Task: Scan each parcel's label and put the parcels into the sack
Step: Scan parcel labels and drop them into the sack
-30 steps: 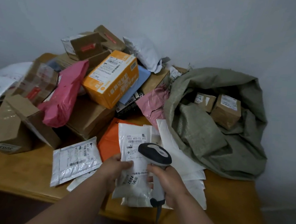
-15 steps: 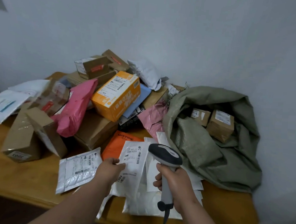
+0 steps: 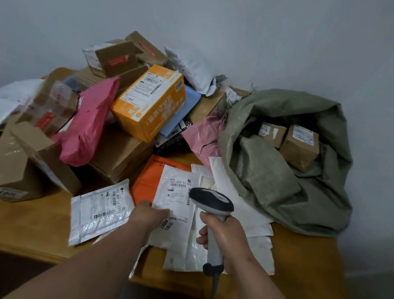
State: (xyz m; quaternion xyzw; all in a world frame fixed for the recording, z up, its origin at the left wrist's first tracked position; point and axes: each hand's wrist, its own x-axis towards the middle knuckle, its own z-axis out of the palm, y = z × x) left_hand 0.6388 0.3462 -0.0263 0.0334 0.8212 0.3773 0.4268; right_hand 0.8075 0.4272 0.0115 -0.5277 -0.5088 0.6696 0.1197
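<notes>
My left hand (image 3: pixel 148 216) grips the left edge of a white flat parcel (image 3: pixel 176 194) whose printed label faces up. My right hand (image 3: pixel 226 235) holds a grey and black barcode scanner (image 3: pixel 211 200) by its handle, its head over the right side of that label. The parcel lies over an orange mailer (image 3: pixel 147 183) and other white mailers (image 3: pixel 234 198). A grey-green woven sack (image 3: pixel 282 178) lies open at the right, with two small brown boxes (image 3: pixel 300 145) inside.
A heap of parcels fills the wooden table (image 3: pixel 22 226) at left and back: an orange box (image 3: pixel 150 104), a pink bag (image 3: pixel 90 123), brown cartons (image 3: pixel 22 165) and a white pouch (image 3: pixel 100 210) near the front. A grey wall stands behind.
The view shifted down and back up. My left hand stayed on the white parcel's left edge, and the parcel now lies flatter on the pile. The scanner remains over the label.
</notes>
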